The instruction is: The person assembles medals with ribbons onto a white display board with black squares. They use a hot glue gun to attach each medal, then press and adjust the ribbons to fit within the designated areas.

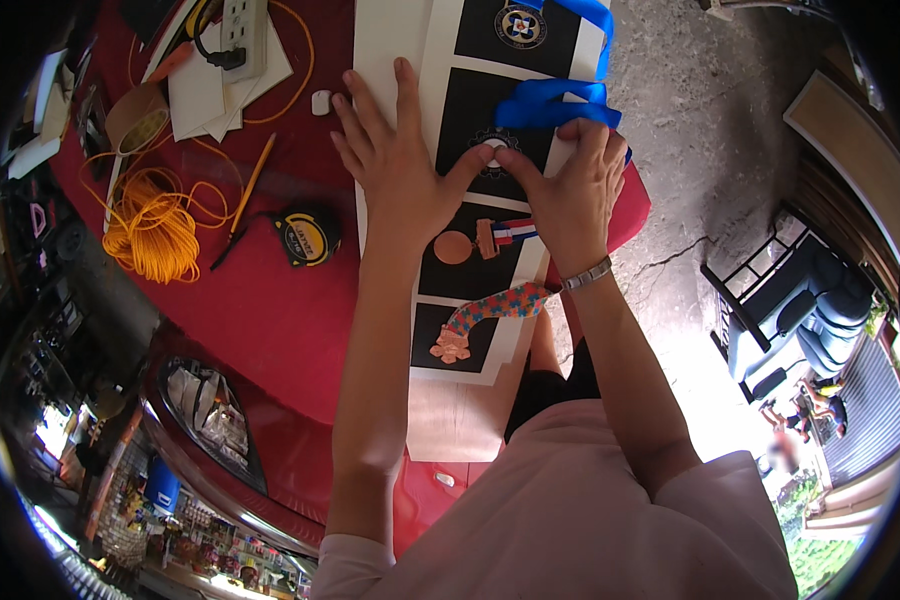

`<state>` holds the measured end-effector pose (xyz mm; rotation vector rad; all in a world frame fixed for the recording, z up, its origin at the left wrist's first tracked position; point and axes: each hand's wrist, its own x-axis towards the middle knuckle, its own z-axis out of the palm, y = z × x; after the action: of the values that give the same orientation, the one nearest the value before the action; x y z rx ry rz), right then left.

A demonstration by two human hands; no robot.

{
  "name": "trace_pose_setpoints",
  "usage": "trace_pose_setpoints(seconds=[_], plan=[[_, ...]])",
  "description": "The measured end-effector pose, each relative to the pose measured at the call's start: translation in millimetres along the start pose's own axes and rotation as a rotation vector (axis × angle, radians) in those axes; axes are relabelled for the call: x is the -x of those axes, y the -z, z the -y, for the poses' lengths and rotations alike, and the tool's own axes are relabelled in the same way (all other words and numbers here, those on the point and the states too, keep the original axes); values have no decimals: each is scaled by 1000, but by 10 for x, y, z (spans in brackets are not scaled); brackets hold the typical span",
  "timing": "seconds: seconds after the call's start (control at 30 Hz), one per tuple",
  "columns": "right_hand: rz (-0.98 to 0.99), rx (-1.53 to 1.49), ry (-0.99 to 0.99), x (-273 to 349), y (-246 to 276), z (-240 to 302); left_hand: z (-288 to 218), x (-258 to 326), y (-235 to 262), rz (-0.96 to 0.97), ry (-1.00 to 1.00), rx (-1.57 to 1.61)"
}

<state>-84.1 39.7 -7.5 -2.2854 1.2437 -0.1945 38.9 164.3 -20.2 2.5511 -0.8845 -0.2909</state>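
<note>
A long white board (388, 30) carries black panels with medals on them. My left hand (395, 160) lies spread on the board, its thumb pressed to a round medal (492, 150) with a gear-like rim. From the right, the thumb of my right hand (578, 190) meets it on the same medal. The other right fingers bend over the board's right side at the medal's blue ribbon (550, 103); their undersides are hidden. Below lie a copper-coloured medal (454, 247) with a striped ribbon and a flower-shaped medal (450, 346) on a patterned ribbon. Another medal (521, 27) lies above.
The board lies over a red car's surface (270, 330). At left are a tape measure (307, 236), orange cord (152, 235), a pencil (257, 180), a tape roll (138, 118) and a power strip (242, 35). A dark padded seat (805, 310) stands at right.
</note>
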Motion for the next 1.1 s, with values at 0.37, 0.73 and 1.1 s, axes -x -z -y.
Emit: trace_pose_setpoints(seconds=[0.37,0.73,1.1], plan=[[46,44,-67,-22,2,47,16,-3,-39,27,12,43],[111,67,-124,-61,64,130,8,-20,-39,51,22,18],[117,80,-129,-70,70,136,19,-25,-67,48,35,61]])
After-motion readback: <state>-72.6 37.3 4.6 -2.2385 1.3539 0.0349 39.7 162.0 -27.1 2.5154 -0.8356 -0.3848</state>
